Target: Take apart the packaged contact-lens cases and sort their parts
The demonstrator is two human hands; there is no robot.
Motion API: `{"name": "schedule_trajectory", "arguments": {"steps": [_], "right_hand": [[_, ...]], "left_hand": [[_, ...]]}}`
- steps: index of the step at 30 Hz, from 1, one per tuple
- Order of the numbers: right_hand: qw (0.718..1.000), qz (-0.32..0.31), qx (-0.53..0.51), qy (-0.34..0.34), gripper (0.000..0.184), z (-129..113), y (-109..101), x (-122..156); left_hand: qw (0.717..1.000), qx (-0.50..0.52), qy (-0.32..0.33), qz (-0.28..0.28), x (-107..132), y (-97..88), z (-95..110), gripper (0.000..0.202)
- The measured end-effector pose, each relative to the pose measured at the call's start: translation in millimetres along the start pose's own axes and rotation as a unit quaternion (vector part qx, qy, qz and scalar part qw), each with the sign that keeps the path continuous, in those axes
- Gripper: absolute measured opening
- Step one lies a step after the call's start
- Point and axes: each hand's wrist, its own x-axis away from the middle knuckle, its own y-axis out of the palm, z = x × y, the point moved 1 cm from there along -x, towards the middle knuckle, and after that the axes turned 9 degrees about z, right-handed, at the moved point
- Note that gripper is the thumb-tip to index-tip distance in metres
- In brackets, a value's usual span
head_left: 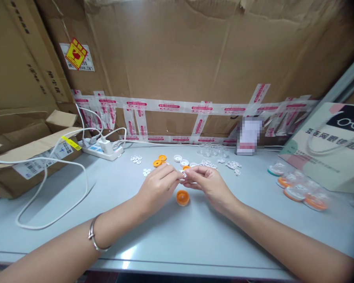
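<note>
My left hand (159,184) and my right hand (208,182) meet over the middle of the grey table (171,236). Their fingertips pinch a small white plastic part (183,173) between them. An orange round cap (183,197) lies on the table just below my hands. Behind them lie more orange caps (159,161), white caps (180,160) and scattered small white pieces (136,159). Small clear cups (209,150) stand further back. A metal bangle sits on my left wrist.
A white power strip (103,151) with plugs and white cables (47,188) lies at the back left beside cardboard boxes (23,157). Clear containers with orange and teal lids (301,190) lie at the right, near a paper bag (330,145). Taped cardboard forms the back wall.
</note>
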Motion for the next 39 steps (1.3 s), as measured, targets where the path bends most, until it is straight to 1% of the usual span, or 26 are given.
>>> {"name": "schedule_trajectory", "arguments": {"steps": [3,5,7,9,11,13,15,17,20,23,24,25,26,28,30,32,34,36,39], "right_hand": [[1.0,0.002,0.013,0.013,0.025,2,-3,-5],[1.0,0.019,0.024,0.0,0.025,0,-11,-13],[0.997,0.052,0.035,-0.045,0.025,-6,-26,-25],[0.987,0.1,0.066,-0.108,0.026,-13,-46,-38],[0.97,0.136,0.139,-0.148,0.025,-17,-68,-52],[0.951,0.137,0.228,-0.157,0.024,-14,-87,-66],[0.933,0.125,0.302,-0.153,0.024,-7,-100,-77],[0.916,0.116,0.358,-0.141,0.023,1,-109,-85],[0.888,0.104,0.431,-0.122,0.023,7,-114,-91],[0.857,0.112,0.483,-0.141,0.023,1,-109,-86],[0.852,0.12,0.485,-0.154,0.024,-2,-105,-82],[0.855,0.126,0.475,-0.166,0.025,-6,-100,-76],[0.864,0.124,0.455,-0.175,0.027,-10,-92,-70],[0.898,0.092,0.392,-0.179,0.03,-15,-74,-55],[0.934,0.031,0.313,-0.17,0.032,-18,-54,-39],[0.96,-0.028,0.233,-0.149,0.032,-18,-35,-23],[0.976,-0.065,0.167,-0.127,0.032,-15,-21,-10],[0.982,-0.09,0.12,-0.116,0.029,-13,-13,-2],[0.984,-0.099,0.097,-0.115,0.022,-11,-9,1]], "left_hand": [[1.0,0.027,-0.01,0.002,-1,0.2,1,0.011],[0.998,0.06,-0.03,0.022,-2,-2.2,3,0.009],[0.992,0.095,-0.066,0.044,-5,-6.0,4,0.008],[0.983,0.124,-0.124,0.056,-7,-9.9,3,0.006],[0.966,0.148,-0.203,0.06,-8,-12.5,0,0.005],[0.939,0.174,-0.287,0.07,-8,-13.5,-3,0.008],[0.909,0.204,-0.357,0.073,-8,-12.8,-7,0.014],[0.883,0.232,-0.401,0.073,-7,-11.3,-11,0.02],[0.857,0.262,-0.437,0.068,-7,-8.5,-14,0.026],[0.833,0.302,-0.459,0.062,-6,-6.2,-16,0.029],[0.827,0.315,-0.462,0.06,-6,-5.8,-15,0.029],[0.822,0.326,-0.463,0.059,-6,-5.6,-15,0.029],[0.818,0.335,-0.464,0.056,-6,-5.6,-14,0.029],[0.811,0.348,-0.468,0.043,-7,-5.8,-12,0.029],[0.803,0.359,-0.475,0.026,-8,-5.5,-8,0.03],[0.793,0.372,-0.483,0.006,-8,-4.5,-4,0.032],[0.781,0.391,-0.487,-0.015,-8,-2.7,-1,0.033],[0.766,0.415,-0.49,-0.035,-6,-0.7,1,0.032],[0.753,0.437,-0.49,-0.053,-4,1.1,2,0.03]]}}
